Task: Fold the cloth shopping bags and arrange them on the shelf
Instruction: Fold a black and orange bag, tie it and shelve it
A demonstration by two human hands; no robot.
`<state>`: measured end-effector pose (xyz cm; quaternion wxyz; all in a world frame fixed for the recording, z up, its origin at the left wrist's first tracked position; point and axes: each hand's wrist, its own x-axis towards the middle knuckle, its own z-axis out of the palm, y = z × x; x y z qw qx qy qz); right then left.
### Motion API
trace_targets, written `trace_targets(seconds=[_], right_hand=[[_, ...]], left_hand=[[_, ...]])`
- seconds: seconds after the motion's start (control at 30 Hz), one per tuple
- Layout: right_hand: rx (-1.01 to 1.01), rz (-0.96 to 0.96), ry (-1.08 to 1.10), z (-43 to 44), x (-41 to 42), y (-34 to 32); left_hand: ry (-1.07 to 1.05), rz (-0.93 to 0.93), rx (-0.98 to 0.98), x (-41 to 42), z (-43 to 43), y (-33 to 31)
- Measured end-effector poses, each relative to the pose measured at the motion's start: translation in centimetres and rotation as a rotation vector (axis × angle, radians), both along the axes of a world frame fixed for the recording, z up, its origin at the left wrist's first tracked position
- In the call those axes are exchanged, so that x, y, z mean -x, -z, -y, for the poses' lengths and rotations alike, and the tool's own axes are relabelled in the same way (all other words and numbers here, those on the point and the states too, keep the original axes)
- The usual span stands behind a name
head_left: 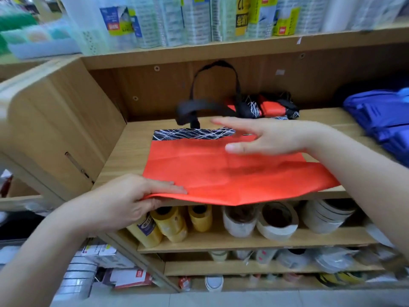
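While the left hand (124, 202) pinches the red bag (210, 173), the right hand (272, 138) spreads over it, fingers (234, 125) straight.

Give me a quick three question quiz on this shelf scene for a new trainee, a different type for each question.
1. True or false: the left hand pinches the near edge of the red bag.
2. What lies behind the red bag on the same shelf? A) a folded red and black bag B) a stack of plates C) a cardboard box
3. Fill in: the right hand over the red bag is ____, fingers spread.
Key: 1 true; 2 A; 3 open.
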<state>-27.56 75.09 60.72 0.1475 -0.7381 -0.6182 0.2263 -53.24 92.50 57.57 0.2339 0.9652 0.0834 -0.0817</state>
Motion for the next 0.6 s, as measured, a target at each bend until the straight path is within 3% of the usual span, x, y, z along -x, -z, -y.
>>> trace_targets(seconds=[0.13, 0.23, 0.33, 0.43, 0.5, 0.6], right_hand=[[-0.241, -0.228, 0.164, -1.1, -1.5, -1.4], [-0.086, -0.44, 0.129, 0.3, -3.3, -1.2], [0.068, -0.633, 0.091, 2.8, -4.7, -0.2], [-0.027, -0.544, 0.132, 4.2, -5.7, 1.4], [-0.117, -0.521, 0.288, 4.4, -6.0, 2.7], [-0.224, -0.245, 0.444, 4.1, -6.1, 4.7]], left_hand=[[-0.074, -0.005, 0.163, -0.9, -1.3, -1.8], [-0.305, 0.098, 0.244, -2.6, -2.6, -1.9], [-0.54, 0.164, 0.148, -4.5, -3.0, -0.2], [-0.679, 0.178, 0.005, -5.7, -2.5, 1.6], [-0.724, 0.213, -0.131, -6.0, -2.2, 2.3], [-0.752, 0.272, -0.302, -6.0, -2.1, 3.1]])
